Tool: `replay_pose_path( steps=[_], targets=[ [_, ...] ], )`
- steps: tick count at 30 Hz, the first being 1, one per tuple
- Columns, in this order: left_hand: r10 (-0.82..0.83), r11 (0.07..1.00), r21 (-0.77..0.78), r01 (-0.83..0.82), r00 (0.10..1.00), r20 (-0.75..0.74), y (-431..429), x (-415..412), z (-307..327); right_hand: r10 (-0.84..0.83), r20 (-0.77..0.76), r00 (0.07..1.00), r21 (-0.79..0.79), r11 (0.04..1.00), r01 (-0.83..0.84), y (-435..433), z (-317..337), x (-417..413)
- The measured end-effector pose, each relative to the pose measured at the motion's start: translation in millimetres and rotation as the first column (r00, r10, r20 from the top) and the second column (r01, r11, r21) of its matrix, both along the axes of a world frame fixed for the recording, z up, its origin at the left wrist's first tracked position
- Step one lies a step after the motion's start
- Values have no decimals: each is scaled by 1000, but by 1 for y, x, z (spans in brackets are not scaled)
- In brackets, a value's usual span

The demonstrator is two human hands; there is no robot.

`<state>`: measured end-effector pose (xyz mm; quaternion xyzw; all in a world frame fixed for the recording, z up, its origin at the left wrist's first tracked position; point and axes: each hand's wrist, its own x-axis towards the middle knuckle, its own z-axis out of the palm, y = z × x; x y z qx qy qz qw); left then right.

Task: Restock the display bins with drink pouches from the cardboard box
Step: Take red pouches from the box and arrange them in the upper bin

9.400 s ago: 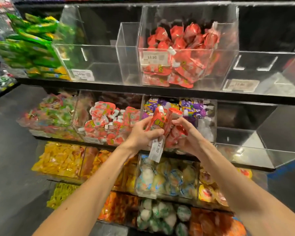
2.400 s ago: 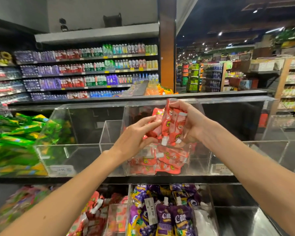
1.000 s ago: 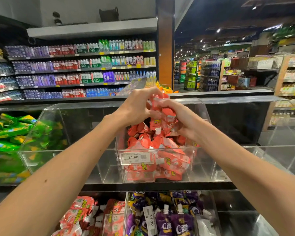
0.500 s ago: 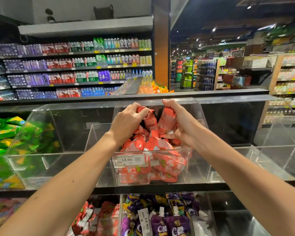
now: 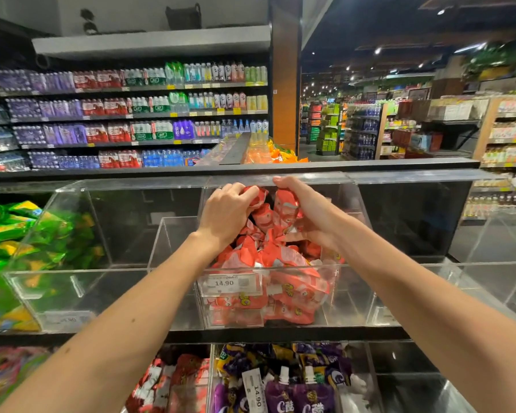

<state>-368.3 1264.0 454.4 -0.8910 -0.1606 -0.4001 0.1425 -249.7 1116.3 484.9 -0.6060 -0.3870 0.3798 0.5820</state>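
A clear acrylic display bin (image 5: 337,296) on the top shelf is heaped with red drink pouches (image 5: 283,290) and carries a 14.90 price tag (image 5: 228,284) on its front. Both my hands are inside the bin's opening, at the top of the heap. My left hand (image 5: 225,211) grips a red pouch (image 5: 255,196) from above. My right hand (image 5: 304,213) is curled around another red pouch (image 5: 286,204). The cardboard box is out of view.
Empty clear bins (image 5: 108,281) stand left and right (image 5: 459,281) of the red one, and green packs (image 5: 18,234) fill the far left. Purple pouches (image 5: 295,394) lie in the lower row. A dark ledge (image 5: 251,169) runs behind the bins; store aisles lie beyond.
Both hands have sunk a little lower into the bin, pressing the held red pouches down onto the heap. The view has barely shifted.
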Motion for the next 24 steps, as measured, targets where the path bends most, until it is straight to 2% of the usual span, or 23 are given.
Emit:
replay_pose_path(
  steps=[3,7,11,14,16,19,21,24],
  targets=[
    [8,1000,15,-9,998,65,0,-7,-1,68,32,997,-81,995,-66,8,2,7],
    [-37,998,-43,43,989,143,1,-19,2,177,82,981,-217,964,-155,25,8,13],
    [-45,992,-110,64,985,166,8,-27,8,209,190,959,-364,923,-129,37,2,14],
    [-54,983,-161,85,981,184,11,-28,2,274,313,910,-430,895,-122,33,0,12],
    [-97,980,-162,120,986,139,9,-24,0,285,355,890,-449,887,-105,26,1,15],
    [-142,976,-174,133,989,-36,5,-12,0,299,400,866,-462,882,-91,22,2,19],
    [-20,987,-164,-2,992,-128,5,-3,0,286,419,862,-465,883,-67,24,0,18],
    [214,971,-39,-234,936,-280,7,6,0,256,427,867,-444,895,-45,22,-3,17]
  ],
)
